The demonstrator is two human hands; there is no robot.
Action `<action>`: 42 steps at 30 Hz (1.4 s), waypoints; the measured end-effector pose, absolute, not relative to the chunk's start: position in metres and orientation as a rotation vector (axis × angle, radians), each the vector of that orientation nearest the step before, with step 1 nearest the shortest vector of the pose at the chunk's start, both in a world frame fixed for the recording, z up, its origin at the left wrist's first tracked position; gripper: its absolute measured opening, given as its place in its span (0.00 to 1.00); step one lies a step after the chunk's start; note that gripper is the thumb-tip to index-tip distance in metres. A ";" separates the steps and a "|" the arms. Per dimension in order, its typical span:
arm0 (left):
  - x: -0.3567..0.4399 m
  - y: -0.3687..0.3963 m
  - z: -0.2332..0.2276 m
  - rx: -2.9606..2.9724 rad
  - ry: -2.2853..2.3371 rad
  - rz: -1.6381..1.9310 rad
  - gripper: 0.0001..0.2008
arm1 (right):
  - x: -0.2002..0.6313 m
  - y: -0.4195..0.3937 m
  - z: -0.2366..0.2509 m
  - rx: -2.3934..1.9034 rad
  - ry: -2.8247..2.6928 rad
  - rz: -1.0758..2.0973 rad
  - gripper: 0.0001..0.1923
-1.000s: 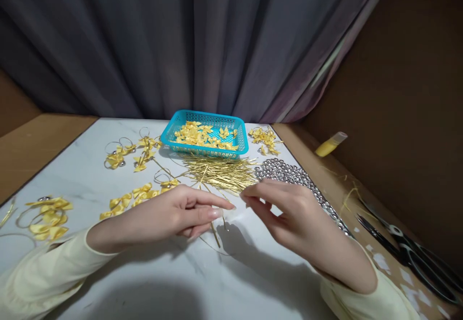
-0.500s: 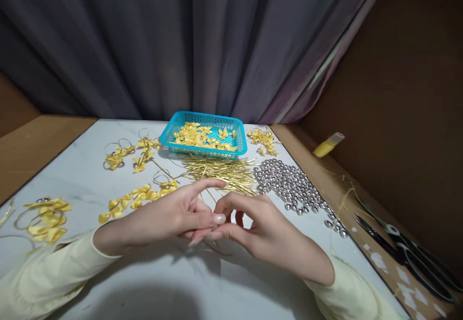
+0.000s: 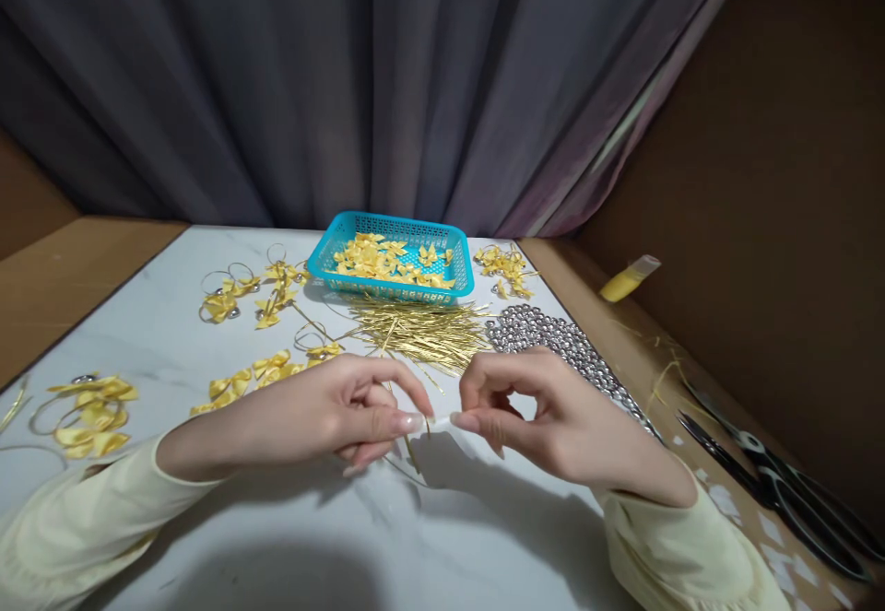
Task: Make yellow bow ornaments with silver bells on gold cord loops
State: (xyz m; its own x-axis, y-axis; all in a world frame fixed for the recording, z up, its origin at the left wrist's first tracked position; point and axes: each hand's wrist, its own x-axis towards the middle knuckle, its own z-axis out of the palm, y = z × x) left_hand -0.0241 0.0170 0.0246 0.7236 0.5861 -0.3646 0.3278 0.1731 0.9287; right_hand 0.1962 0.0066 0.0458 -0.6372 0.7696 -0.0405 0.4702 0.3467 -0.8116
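My left hand (image 3: pixel 366 413) is closed in a pinch above the table. A thin gold wire tie (image 3: pixel 413 456) pokes out below its fingertips, with another bit of it showing above the fingers. My right hand (image 3: pixel 518 417) is pinched closed on a short pale strip (image 3: pixel 443 423), which spans the small gap to the left fingertips. Whether that strip is joined to the gold tie cannot be made out. Just beyond the hands lies a pile of gold wire ties (image 3: pixel 421 330). Silver beads (image 3: pixel 546 339) lie heaped behind my right hand.
A blue basket (image 3: pixel 322 265) holds yellow ribbon bows (image 3: pixel 373 259). More bows, some with beads and wire loops, lie in groups at left (image 3: pixel 93 413) and at the back right (image 3: pixel 503 265). Black-handled scissors (image 3: pixel 781 473) and a yellow-filled tube (image 3: pixel 628 279) are on the right side.
My hands, which were together, have drawn apart, the right one moving right. The pale strip now shows between them, and the gold tie is visible at my left fingertips.
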 end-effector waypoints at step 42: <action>-0.036 0.008 0.014 2.964 0.568 0.819 0.12 | 0.185 0.012 0.015 -0.853 -1.508 2.096 0.20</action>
State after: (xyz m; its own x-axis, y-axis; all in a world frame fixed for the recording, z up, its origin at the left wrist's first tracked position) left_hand -0.0357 0.0076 0.0140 0.7970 0.3481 0.4936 0.3402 -0.9340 0.1093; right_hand 0.1846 0.0120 0.0150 -0.7242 0.6483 -0.2350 0.0164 -0.3245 -0.9458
